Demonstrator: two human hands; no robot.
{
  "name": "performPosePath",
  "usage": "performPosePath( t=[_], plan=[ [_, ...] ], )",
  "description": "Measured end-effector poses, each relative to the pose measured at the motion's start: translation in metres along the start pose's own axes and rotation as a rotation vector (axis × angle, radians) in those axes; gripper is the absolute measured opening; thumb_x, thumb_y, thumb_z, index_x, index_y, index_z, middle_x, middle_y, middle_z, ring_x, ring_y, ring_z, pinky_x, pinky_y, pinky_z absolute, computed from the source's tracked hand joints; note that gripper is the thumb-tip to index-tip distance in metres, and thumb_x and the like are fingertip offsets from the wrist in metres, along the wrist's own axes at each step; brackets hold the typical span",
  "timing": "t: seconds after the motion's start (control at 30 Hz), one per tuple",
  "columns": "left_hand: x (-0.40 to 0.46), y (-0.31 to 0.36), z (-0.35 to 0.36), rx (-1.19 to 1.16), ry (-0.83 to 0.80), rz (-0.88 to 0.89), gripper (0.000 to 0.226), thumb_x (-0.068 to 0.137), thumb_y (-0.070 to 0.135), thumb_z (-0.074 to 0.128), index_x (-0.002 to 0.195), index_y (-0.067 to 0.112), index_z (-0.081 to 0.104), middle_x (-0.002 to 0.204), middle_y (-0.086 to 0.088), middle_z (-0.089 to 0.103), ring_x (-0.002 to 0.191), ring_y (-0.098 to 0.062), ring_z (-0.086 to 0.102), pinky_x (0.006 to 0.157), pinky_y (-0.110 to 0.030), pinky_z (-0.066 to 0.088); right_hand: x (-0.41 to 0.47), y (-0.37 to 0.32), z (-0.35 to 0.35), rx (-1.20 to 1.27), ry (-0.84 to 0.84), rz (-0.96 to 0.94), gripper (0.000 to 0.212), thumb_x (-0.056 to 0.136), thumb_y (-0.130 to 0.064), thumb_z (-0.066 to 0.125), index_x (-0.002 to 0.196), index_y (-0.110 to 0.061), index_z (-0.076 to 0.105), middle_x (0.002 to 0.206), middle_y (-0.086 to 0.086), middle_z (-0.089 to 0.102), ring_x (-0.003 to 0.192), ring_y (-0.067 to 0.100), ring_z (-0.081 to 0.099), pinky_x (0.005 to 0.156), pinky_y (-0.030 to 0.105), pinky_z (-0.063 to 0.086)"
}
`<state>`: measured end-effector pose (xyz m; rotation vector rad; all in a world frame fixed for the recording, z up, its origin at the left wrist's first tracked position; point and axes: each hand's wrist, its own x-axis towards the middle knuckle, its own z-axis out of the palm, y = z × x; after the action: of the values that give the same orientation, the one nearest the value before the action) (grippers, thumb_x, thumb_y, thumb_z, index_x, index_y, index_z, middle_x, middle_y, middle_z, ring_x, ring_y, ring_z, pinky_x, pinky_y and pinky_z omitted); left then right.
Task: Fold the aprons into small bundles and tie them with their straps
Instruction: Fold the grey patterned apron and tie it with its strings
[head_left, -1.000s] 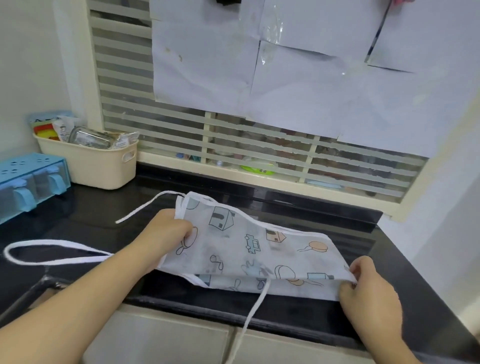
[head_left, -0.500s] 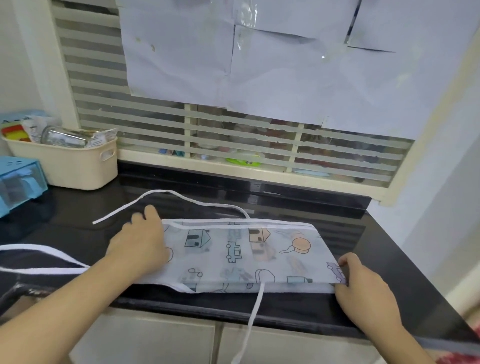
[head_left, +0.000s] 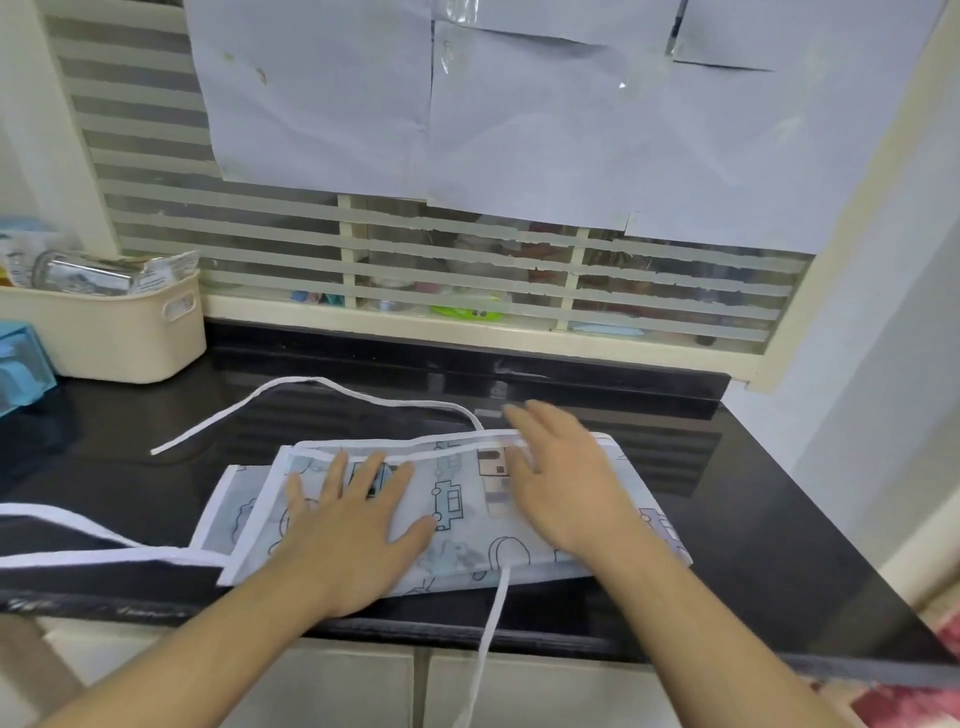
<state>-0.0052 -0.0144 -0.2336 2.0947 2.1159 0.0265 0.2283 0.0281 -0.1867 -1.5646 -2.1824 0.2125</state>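
One apron (head_left: 457, 514) counted, folded into a long flat band on the black bench (head_left: 753, 519), near its front edge. Two hands counted, both laid palm-down on the apron: left hand (head_left: 348, 525) on its left half with fingers (head_left: 371, 473) straight and spread apart; right hand (head_left: 566, 483) on its right half, fingers straight and slightly apart, blurred. Nothing gripped by either. Three straps noted: one strap (head_left: 311, 387) curving over the bench behind the apron, a second strap (head_left: 78, 540) running left of the apron and cut off at the frame edge, a third strap (head_left: 485, 634) hanging from the apron's front edge over the cabinet front. Apron pale, translucent, white-bordered, printed with outline drawings of houses and vehicles. One cream basket (head_left: 119, 338) well left of and behind the apron, contents hard to make out. One blue container (head_left: 21, 364) left of the basket, cut off.
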Motion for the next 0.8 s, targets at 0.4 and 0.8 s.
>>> performPosePath(
  t=[0.4, 0.8],
  plan=[
    [-0.006, -0.021, -0.001, 0.008, -0.01, -0.081, 0.08, 0.084, 0.091, 0.003, 0.155, 0.059, -0.016, 0.171, 0.012, -0.022, 0.157, -0.026, -0.025, 0.123, -0.063, -0.016, -0.011, 0.059, 0.032, -0.193, -0.309, 0.158, 0.061, 0.101, -0.067, 0.01, 0.16, -0.055, -0.002, 0.172, -0.015, -0.011, 0.16, 0.018, -0.013, 0.13, 0.046, -0.005],
    [-0.008, -0.031, -0.002, 0.045, -0.026, -0.109, 0.081, 0.086, 0.086, 0.0, 0.157, 0.052, -0.02, 0.171, 0.002, -0.026, 0.157, -0.029, -0.025, 0.127, -0.057, -0.012, -0.035, 0.103, 0.008, -0.252, -0.248, 0.294, 0.064, 0.101, -0.066, 0.003, 0.161, -0.049, -0.007, 0.173, -0.014, -0.01, 0.161, 0.017, -0.008, 0.13, 0.049, -0.001]
  ],
)
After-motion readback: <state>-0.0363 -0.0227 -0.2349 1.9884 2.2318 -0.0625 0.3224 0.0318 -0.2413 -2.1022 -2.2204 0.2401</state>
